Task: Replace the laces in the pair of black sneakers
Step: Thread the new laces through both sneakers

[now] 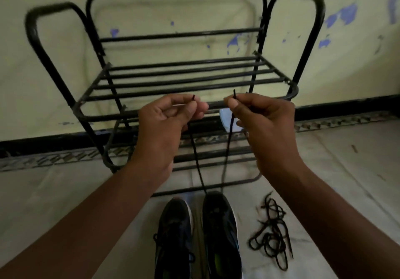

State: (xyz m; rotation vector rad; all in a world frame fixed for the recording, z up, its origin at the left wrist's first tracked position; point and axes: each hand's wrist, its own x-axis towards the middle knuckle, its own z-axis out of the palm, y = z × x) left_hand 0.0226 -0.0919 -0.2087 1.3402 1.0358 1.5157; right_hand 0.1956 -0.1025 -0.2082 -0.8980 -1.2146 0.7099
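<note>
While the lace [195,153] is pinched at its tips by left hand [168,116] and right hand [264,116] | both strands are run down to the sneaker [220,224], midway below them.

View: head, single.
Mount: worn on person's head; wide-angle, rack bars bowed toward frame edges.
Facing: forward and down, onto floor [65,192] and base of wall [26,84].
Range: close. Forearms enter from bottom corners. Left hand [171,114] and right hand [259,112] raised mid-frame, each pinching one end of lace [230,127].
Beyond hands: shoe rack [179,34], filling upper half.
Bottom edge: sneakers [220,224], almost directly below lens, heels cropped.
</note>
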